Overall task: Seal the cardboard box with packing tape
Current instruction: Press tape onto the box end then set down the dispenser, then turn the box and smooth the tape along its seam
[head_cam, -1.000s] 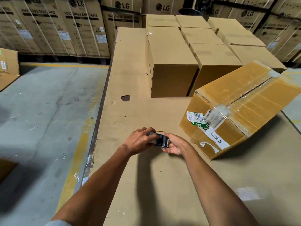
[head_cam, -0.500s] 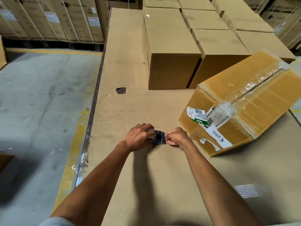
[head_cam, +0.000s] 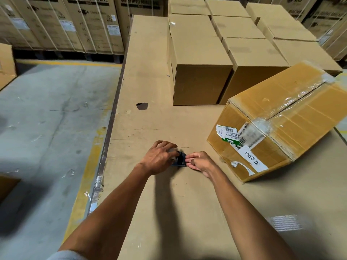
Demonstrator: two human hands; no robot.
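Observation:
A yellowish cardboard box (head_cam: pixel 293 117) lies tilted at the right of the cardboard-covered work surface (head_cam: pixel 150 76). Clear tape runs along its top seam, and torn labels cover its near end. In front of me, left of the box, my left hand (head_cam: pixel 159 157) is wrapped over a small dark tape roll (head_cam: pixel 180 159). My right hand (head_cam: pixel 200 162) pinches at the roll's right side with its fingertips. Both hands hover just above the surface, apart from the box. Most of the roll is hidden under my left hand.
Several plain closed cartons (head_cam: pixel 199 59) stand in rows at the back of the surface. A small hole (head_cam: pixel 142 106) marks the surface's left part. Left of the edge lies a concrete floor (head_cam: pixel 47 128) with a yellow line. Large appliance cartons (head_cam: pixel 75 21) line the far wall.
The hands stay together on the tape roll; the right fingers have shifted from cupping it to pinching its right side. The view has tilted slightly.

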